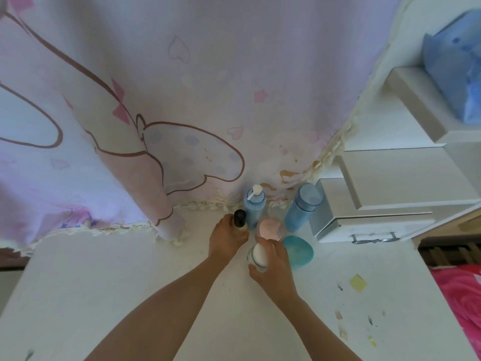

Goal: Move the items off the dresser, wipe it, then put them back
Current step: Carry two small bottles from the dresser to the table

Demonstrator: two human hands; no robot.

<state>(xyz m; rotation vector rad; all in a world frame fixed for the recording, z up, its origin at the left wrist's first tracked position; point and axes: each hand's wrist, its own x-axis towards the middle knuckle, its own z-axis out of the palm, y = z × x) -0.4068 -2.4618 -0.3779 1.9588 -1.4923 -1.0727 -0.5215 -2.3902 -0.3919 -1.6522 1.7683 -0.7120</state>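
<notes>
A black-capped bottle (239,219) is gripped by the left hand (226,239) towards the back of the white desk (130,282). Just beside it, a white-capped clear bottle (257,256) is held in the curled fingers of the right hand (274,272). Directly behind them, a blue pump bottle (255,205) and a pink-lidded jar (270,227) are stood close together. A larger blue bottle (302,208) is seen to their right, and a turquoise dish (299,252) just beside the right hand. A white drawer box (369,225) with a bow-shaped handle is set further right. A cartoon-printed cloth (156,87) is hung behind, its hem lying on the desk. A yellow sticky note (358,283) is stuck near the right edge.
</notes>
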